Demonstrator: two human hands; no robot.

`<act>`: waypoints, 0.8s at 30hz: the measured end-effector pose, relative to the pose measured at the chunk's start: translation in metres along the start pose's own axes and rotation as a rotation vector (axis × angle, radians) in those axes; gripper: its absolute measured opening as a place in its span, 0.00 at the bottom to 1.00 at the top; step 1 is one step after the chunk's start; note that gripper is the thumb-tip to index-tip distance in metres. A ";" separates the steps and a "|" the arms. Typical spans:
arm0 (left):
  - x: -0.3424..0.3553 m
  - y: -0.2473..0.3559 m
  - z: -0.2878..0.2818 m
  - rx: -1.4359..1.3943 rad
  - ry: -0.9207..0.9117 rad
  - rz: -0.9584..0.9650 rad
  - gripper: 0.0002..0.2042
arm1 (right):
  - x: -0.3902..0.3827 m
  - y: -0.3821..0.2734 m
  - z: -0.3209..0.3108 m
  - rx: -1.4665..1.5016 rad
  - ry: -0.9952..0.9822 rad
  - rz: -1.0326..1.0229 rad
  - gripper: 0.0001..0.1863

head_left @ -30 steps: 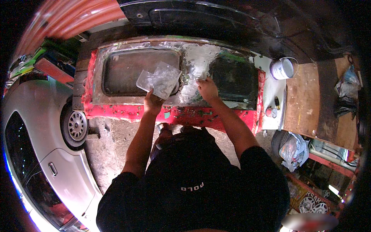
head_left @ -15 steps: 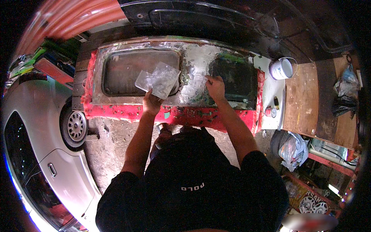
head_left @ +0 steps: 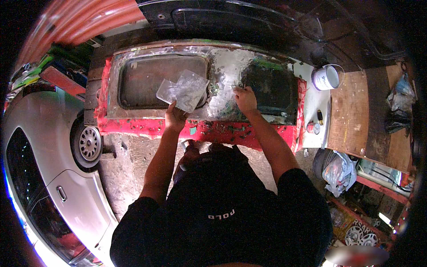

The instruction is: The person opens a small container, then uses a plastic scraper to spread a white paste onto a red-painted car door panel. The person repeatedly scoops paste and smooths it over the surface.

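Note:
A worn vehicle panel [head_left: 162,116] with a framed dark recess on its left side lies in front of me. Pale filler [head_left: 221,66] is smeared over its middle, beside a dark area on the right. My left hand [head_left: 176,118] grips the near edge of clear plastic sheets [head_left: 183,91] smeared with whitish material, held above the recess. Over the filler, my right hand [head_left: 246,100] is closed with its fingertips toward the left. It seems to pinch a thin pale spreader, barely distinct from the patch; the fingers hide most of it.
Red cloth [head_left: 213,130] hangs along the panel's near edge. To the right are a white bucket [head_left: 327,78], a small can [head_left: 316,128], a dark bottle [head_left: 320,117] and a wooden board [head_left: 349,111]. A silver car [head_left: 58,147] stands at left; a plastic bag [head_left: 340,173] is at lower right.
My right hand has shifted slightly left over the filler, its fingers now curled closer. The left hand keeps the plastic sheets nearly in place. The whole view has shifted a little.

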State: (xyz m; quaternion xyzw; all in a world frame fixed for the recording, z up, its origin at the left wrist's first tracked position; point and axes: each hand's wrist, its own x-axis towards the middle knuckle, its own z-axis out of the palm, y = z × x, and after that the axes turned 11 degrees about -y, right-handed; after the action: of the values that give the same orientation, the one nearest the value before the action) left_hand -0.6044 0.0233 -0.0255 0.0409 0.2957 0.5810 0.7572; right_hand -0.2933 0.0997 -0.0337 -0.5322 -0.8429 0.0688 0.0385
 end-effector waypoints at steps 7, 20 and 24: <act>0.008 -0.008 -0.005 -0.030 -0.047 -0.013 0.26 | -0.026 -0.007 -0.010 0.023 -0.181 0.004 0.13; -0.002 -0.012 0.009 -0.032 -0.015 0.006 0.24 | 0.013 0.045 0.002 1.325 -0.128 0.708 0.12; -0.006 -0.010 0.008 -0.013 0.047 0.000 0.24 | 0.020 0.046 0.007 1.422 -0.174 0.698 0.10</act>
State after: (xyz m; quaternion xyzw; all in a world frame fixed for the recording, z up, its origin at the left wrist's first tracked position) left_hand -0.5930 0.0167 -0.0202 0.0224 0.3098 0.5836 0.7503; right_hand -0.2615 0.1366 -0.0476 -0.6061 -0.3815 0.6397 0.2790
